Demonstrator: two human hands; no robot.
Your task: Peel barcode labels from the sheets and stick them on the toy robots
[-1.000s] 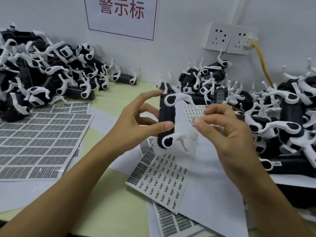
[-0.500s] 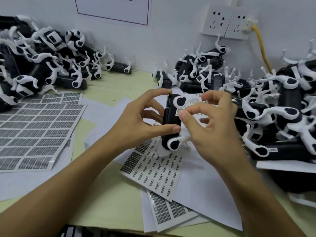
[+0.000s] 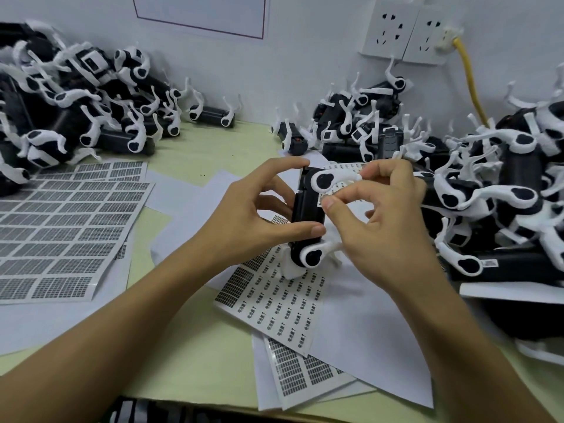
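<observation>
One black box-shaped plastic toy robot with white limbs point(image 3: 306, 215) clamped end to end in left hand point(image 3: 244, 221). Small white barcode label point(image 3: 324, 198) pinched by right hand point(image 3: 378, 227), touching robot's flank. Step: application. Next: press flat, release.

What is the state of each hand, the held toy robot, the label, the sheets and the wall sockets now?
left hand: grips the toy robot
toy robot: held upright above the papers
right hand: pinches a label against the robot
label: at the robot's side, partly hidden
left label sheet: flat, nearly full
middle label sheet: flat, under the robot
yellow cable: plugged into the wall socket
</observation>
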